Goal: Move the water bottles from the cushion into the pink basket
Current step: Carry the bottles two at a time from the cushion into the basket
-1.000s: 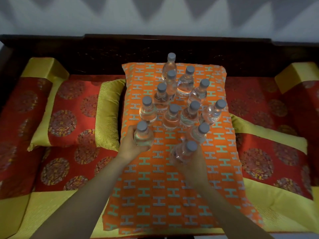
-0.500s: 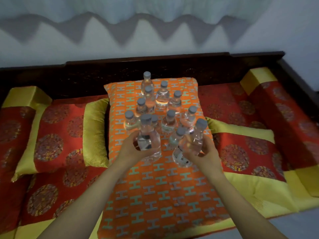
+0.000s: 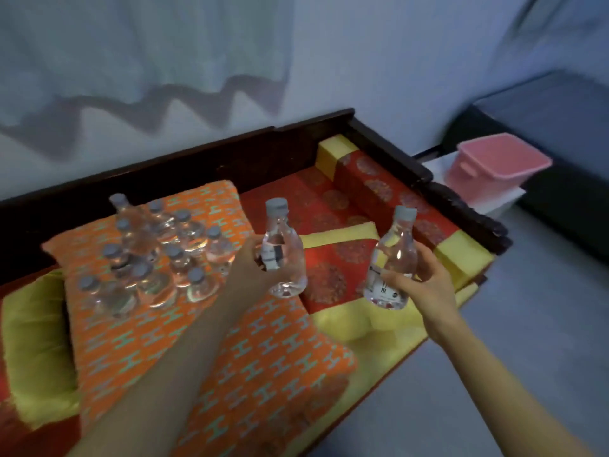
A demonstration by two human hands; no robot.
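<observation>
My left hand (image 3: 250,268) grips a clear water bottle (image 3: 282,255) with a grey cap, held upright above the right edge of the orange cushion (image 3: 184,344). My right hand (image 3: 425,278) grips a second water bottle (image 3: 392,262), tilted slightly, over the red and yellow seat pad. Several more bottles (image 3: 158,255) stand clustered on the far part of the orange cushion, to the left of my hands. The pink basket (image 3: 494,166) sits far right on a white stand beyond the bench's arm, with nothing visible inside.
The dark wooden bench frame (image 3: 428,179) with its raised arm lies between my hands and the basket. A red and yellow bolster (image 3: 362,173) lines that arm. A green-yellow pillow (image 3: 33,341) lies left. Grey floor (image 3: 527,324) is to the right, a dark cabinet (image 3: 566,133) behind the basket.
Both hands have lifted their bottles off the cushion and carried them rightward. The view has swung right, bringing the pink basket into sight.
</observation>
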